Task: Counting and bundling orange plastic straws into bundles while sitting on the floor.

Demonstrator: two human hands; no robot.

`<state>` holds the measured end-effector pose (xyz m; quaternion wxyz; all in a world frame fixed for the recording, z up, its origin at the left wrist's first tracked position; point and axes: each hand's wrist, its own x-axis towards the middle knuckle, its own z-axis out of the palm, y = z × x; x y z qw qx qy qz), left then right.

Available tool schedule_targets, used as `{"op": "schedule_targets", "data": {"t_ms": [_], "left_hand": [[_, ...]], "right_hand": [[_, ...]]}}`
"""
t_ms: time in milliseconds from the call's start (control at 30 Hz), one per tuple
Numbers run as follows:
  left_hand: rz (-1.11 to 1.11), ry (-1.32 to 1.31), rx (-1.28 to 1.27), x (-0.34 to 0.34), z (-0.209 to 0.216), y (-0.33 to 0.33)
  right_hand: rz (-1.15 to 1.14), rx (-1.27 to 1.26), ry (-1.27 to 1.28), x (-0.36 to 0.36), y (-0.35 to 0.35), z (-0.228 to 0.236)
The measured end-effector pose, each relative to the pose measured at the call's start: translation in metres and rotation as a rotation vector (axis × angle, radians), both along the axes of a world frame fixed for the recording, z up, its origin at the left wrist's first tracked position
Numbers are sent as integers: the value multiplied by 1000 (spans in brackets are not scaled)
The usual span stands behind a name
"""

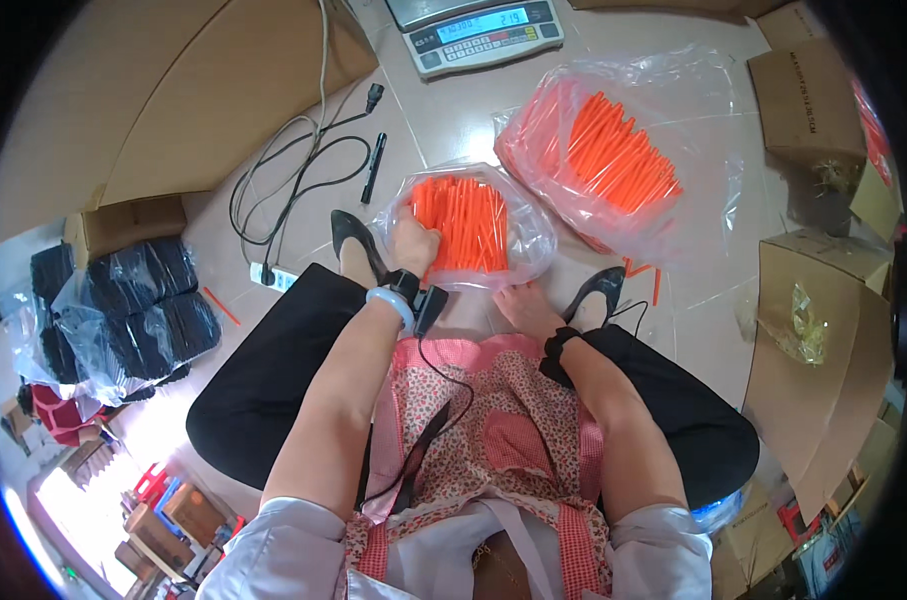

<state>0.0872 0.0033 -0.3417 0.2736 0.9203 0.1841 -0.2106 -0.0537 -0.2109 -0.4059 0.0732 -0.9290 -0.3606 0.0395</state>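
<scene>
A clear plastic bag (535, 245) lies open on the floor between my feet, with a bundle of thin orange plastic sticks (463, 222) inside it. At the bundle's left side, my left hand (414, 246) is closed against the sticks, its fingertips partly hidden. My right hand (526, 306) pinches the near right rim of the bag. Beyond it to the right, a larger pinkish clear bag (538, 140) lies open, holding many more orange sticks (621, 155).
A digital scale (485, 38) stands at the far side. Left of the bags lie a black pen (374, 168) and a coiled cable (273, 165). Cardboard boxes (821, 350) flank both sides. Wrapped black bundles (138, 300) sit at left, and loose orange sticks (656, 287) near my right shoe.
</scene>
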Motion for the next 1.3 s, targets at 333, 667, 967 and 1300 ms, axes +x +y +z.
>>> {"op": "schedule_targets", "data": {"t_ms": [333, 667, 967, 1300], "left_hand": [[206, -108, -70, -6, -47, 7], [73, -170, 134, -17, -38, -11], [96, -92, 244, -19, -26, -23], [3, -211, 106, -23, 5, -12]], "right_hand": [[-113, 30, 95, -3, 9, -27], [206, 193, 578, 54, -33, 140], [-814, 882, 502, 135, -118, 269], [-1160, -16, 521, 185, -143, 124]]}}
